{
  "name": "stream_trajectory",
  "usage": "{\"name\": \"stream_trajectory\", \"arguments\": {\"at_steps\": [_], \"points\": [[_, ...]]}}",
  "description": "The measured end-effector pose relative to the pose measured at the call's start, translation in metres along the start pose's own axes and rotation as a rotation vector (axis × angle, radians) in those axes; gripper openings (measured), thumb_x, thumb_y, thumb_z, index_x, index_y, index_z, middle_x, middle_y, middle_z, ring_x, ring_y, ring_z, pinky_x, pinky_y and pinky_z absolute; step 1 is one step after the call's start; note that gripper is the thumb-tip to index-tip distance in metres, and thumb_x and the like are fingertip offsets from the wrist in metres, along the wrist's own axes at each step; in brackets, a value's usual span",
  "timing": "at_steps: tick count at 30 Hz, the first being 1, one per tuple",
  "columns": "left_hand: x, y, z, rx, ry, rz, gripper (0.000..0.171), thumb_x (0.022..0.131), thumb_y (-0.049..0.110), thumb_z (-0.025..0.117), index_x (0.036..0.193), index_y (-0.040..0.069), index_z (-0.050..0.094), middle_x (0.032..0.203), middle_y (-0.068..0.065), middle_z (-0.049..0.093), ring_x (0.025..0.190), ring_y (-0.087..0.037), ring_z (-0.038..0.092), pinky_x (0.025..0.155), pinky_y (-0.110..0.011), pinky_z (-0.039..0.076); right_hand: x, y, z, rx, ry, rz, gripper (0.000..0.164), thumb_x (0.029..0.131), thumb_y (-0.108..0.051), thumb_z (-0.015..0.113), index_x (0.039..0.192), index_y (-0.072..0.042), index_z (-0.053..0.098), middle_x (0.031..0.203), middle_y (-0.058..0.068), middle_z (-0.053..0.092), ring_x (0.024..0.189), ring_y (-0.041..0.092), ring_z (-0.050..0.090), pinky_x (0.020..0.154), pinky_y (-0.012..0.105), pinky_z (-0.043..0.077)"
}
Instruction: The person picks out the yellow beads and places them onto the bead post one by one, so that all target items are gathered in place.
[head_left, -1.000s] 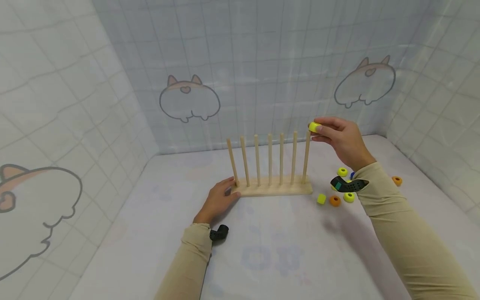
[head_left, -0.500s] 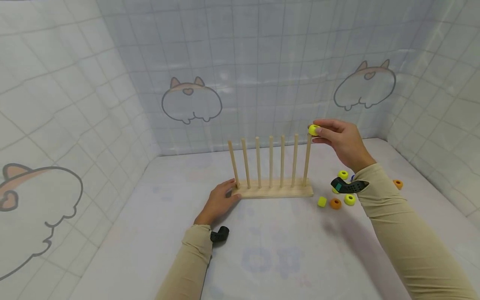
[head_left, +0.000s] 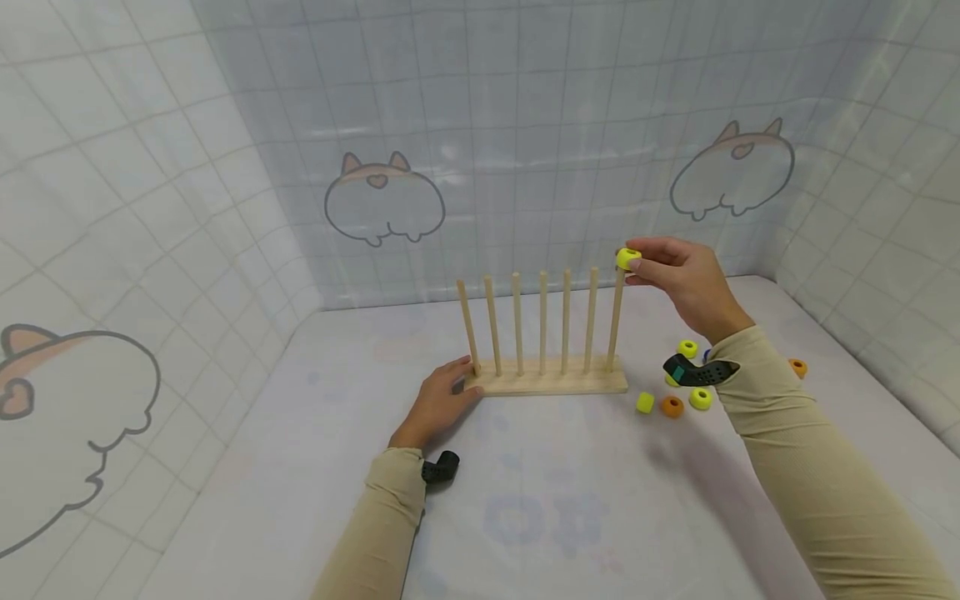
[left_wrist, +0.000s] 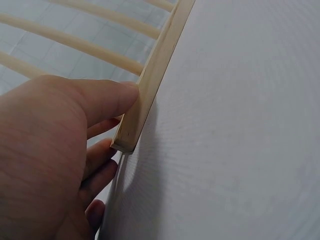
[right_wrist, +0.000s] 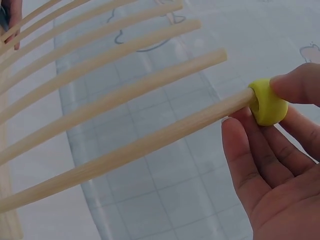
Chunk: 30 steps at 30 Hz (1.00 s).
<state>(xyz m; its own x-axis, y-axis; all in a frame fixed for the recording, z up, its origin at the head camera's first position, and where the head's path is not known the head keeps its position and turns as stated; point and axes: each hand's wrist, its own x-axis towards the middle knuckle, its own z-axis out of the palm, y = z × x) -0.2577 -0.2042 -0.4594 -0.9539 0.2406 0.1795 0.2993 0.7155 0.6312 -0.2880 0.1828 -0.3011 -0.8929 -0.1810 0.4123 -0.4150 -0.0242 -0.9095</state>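
A wooden peg rack (head_left: pixel 551 383) with several upright rods stands on the table. My left hand (head_left: pixel 437 403) holds the left end of its base, thumb on the front edge and fingers around the end, as the left wrist view shows. At the top of the rightmost rod (right_wrist: pixel 165 138), my right hand (head_left: pixel 686 279) pinches a yellow bead (right_wrist: pixel 271 104) between thumb and fingers. The rod's tip sits at the bead's hole in the right wrist view. The other rods carry no beads.
Right of the rack lie loose beads: a yellow cube bead (head_left: pixel 645 403), an orange bead (head_left: pixel 672 407), a yellow ring bead (head_left: pixel 701 398) and another orange one farther right. My right forearm partly covers a blue one. Patterned walls (head_left: pixel 510 150) enclose the table.
The yellow bead in my right hand has tilted and settled slightly lower against the tip of the rightmost rod. My left hand keeps its hold on the base.
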Motion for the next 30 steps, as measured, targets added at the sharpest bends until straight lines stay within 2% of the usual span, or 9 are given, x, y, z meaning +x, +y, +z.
{"name": "stream_trajectory", "arguments": {"at_steps": [4, 13, 20, 30], "points": [[0.001, -0.0019, 0.0009, -0.01, 0.001, -0.002, 0.052, 0.097, 0.028, 0.066, 0.143, 0.005, 0.055, 0.155, -0.006, 0.043, 0.144, -0.033, 0.034, 0.118, -0.052, 0.026, 0.0004, -0.0019, 0.0015, 0.008, -0.011, -0.006, 0.04, 0.094, -0.008, 0.07, 0.129, 0.009, 0.06, 0.115, 0.012, 0.068, 0.098, 0.022, 0.069, 0.088, 0.034, 0.057], [0.0014, -0.0005, 0.0002, -0.012, 0.008, 0.012, 0.052, 0.097, 0.026, 0.066, 0.142, 0.003, 0.056, 0.154, -0.008, 0.045, 0.143, -0.035, 0.035, 0.117, -0.053, 0.027, 0.0001, -0.0017, 0.0026, -0.05, -0.021, 0.029, 0.042, 0.095, -0.013, 0.071, 0.13, 0.008, 0.06, 0.115, 0.011, 0.068, 0.098, 0.021, 0.069, 0.09, 0.033, 0.056], [0.0024, -0.0026, 0.0006, -0.001, -0.001, -0.006, 0.053, 0.097, 0.029, 0.065, 0.144, 0.006, 0.055, 0.155, -0.005, 0.043, 0.145, -0.032, 0.034, 0.118, -0.05, 0.026, -0.002, -0.0052, 0.0034, -0.092, -0.025, 0.037, 0.04, 0.096, -0.015, 0.069, 0.131, 0.003, 0.061, 0.118, 0.009, 0.068, 0.099, 0.02, 0.069, 0.09, 0.029, 0.055], [-0.0003, -0.0003, 0.0012, 0.004, 0.009, 0.012, 0.052, 0.097, 0.027, 0.065, 0.143, 0.004, 0.056, 0.154, -0.007, 0.044, 0.143, -0.034, 0.035, 0.117, -0.052, 0.027, -0.0056, -0.0045, 0.0053, -0.101, -0.028, 0.05, 0.043, 0.096, -0.015, 0.069, 0.131, 0.007, 0.059, 0.118, 0.011, 0.066, 0.103, 0.02, 0.066, 0.09, 0.027, 0.055]]}}
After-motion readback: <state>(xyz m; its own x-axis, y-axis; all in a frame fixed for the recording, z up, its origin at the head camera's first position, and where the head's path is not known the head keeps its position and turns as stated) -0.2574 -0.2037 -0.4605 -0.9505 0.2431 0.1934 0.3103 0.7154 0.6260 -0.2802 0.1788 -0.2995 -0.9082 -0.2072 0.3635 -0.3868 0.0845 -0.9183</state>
